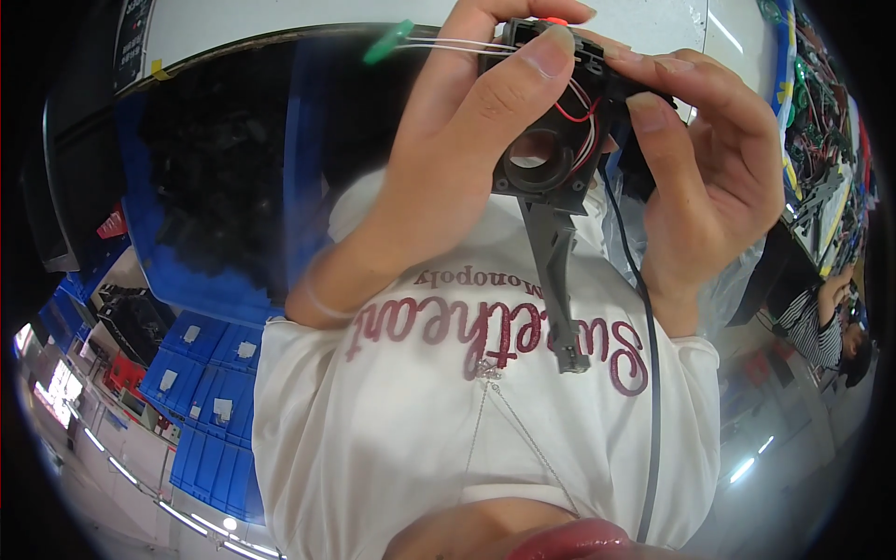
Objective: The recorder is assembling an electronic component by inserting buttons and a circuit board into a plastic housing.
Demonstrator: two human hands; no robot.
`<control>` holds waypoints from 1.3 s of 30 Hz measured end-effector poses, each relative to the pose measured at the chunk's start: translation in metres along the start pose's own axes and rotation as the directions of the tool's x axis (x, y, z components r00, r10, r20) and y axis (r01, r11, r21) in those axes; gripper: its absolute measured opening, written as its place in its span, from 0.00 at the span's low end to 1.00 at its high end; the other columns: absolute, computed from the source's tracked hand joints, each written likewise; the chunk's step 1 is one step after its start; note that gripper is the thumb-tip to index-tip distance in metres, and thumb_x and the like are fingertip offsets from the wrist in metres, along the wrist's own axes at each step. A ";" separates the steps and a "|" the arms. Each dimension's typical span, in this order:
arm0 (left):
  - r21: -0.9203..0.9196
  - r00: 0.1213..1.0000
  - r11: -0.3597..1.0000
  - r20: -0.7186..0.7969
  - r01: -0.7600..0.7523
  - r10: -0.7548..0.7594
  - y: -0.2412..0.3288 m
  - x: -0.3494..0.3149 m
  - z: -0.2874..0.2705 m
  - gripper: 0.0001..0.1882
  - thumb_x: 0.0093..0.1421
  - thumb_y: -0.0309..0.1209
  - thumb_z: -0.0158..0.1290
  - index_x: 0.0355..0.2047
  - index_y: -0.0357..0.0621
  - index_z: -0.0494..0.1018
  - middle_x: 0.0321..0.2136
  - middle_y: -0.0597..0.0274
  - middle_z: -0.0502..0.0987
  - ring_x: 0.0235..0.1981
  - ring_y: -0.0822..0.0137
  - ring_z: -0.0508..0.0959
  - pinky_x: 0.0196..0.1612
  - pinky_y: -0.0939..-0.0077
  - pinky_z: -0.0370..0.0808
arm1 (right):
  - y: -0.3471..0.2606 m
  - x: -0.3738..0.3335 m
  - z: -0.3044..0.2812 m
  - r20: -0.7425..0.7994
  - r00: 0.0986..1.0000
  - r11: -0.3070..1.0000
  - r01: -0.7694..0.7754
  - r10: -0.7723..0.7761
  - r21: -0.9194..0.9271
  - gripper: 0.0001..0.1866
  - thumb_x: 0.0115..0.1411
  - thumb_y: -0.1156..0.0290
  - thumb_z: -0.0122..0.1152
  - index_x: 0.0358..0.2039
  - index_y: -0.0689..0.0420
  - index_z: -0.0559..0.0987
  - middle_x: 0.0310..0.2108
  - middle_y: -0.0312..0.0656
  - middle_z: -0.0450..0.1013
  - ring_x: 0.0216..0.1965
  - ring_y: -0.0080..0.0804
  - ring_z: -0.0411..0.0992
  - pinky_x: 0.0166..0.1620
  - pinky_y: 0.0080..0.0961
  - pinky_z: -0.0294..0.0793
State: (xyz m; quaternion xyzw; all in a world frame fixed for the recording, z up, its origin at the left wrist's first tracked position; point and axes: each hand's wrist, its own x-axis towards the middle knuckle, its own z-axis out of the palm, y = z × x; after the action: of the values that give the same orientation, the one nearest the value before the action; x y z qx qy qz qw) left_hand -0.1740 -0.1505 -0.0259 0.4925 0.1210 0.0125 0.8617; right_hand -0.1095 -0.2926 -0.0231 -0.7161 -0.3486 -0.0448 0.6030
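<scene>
Head view: I see the left hand [481, 121] clamped on the plastic casing [562, 191], the right hand [709, 163] pinching its edge; probably fitting, so next calls for keeping wires [457, 41] clear.

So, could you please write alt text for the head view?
The left hand grips a dark plastic housing with a round hole and red and white wires; the right hand pinches a black part at its side. A white T-shirt shows behind; a blue bin of dark parts sits left.
</scene>
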 end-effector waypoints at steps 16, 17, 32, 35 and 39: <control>-0.125 0.974 0.967 0.013 -0.222 0.226 -0.018 -0.002 -0.011 0.14 0.65 0.33 0.42 0.45 0.35 0.61 0.44 0.49 0.71 0.45 0.67 0.72 0.48 0.75 0.70 | -0.012 0.005 0.024 -0.108 0.955 0.958 -0.267 0.277 0.103 0.10 0.49 0.90 0.59 0.29 0.62 0.71 0.33 0.44 0.71 0.38 0.30 0.71 0.50 0.29 0.68; -0.156 0.971 0.958 -0.015 -0.239 0.240 -0.018 -0.002 -0.011 0.14 0.65 0.32 0.42 0.46 0.35 0.60 0.44 0.48 0.71 0.45 0.67 0.72 0.48 0.75 0.70 | -0.007 0.004 0.024 -0.107 0.955 0.958 -0.265 0.276 0.106 0.10 0.49 0.90 0.59 0.29 0.62 0.71 0.33 0.44 0.71 0.38 0.30 0.71 0.50 0.29 0.68; -0.034 0.901 0.906 0.101 -0.421 0.422 -0.025 0.004 -0.018 0.18 0.64 0.33 0.43 0.47 0.31 0.58 0.46 0.41 0.68 0.46 0.62 0.71 0.51 0.70 0.67 | -0.007 0.017 0.008 0.132 0.988 0.992 -0.070 0.083 -0.102 0.09 0.45 0.90 0.59 0.26 0.64 0.72 0.26 0.40 0.68 0.32 0.28 0.68 0.48 0.29 0.67; -0.018 0.911 0.914 0.077 -0.405 0.405 -0.023 -0.003 -0.018 0.18 0.64 0.33 0.43 0.47 0.31 0.58 0.46 0.41 0.68 0.47 0.62 0.71 0.50 0.70 0.68 | -0.028 0.022 0.010 0.142 0.958 0.954 -0.217 0.249 -0.205 0.09 0.46 0.89 0.60 0.28 0.66 0.72 0.27 0.40 0.69 0.32 0.28 0.67 0.47 0.26 0.66; -0.053 0.917 0.921 0.085 -0.387 0.390 -0.018 -0.002 -0.016 0.18 0.64 0.33 0.43 0.47 0.31 0.58 0.46 0.41 0.68 0.46 0.63 0.71 0.50 0.71 0.68 | -0.024 0.028 0.008 0.178 0.950 0.956 -0.223 0.257 -0.188 0.09 0.46 0.86 0.61 0.31 0.68 0.75 0.32 0.44 0.71 0.35 0.30 0.68 0.45 0.22 0.65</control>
State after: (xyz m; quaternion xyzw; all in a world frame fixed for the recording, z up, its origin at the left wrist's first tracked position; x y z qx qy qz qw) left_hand -0.1813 -0.1462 -0.0483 0.4917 -0.0201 0.1620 0.8553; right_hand -0.1046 -0.2726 0.0082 -0.8018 -0.3126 0.0724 0.5041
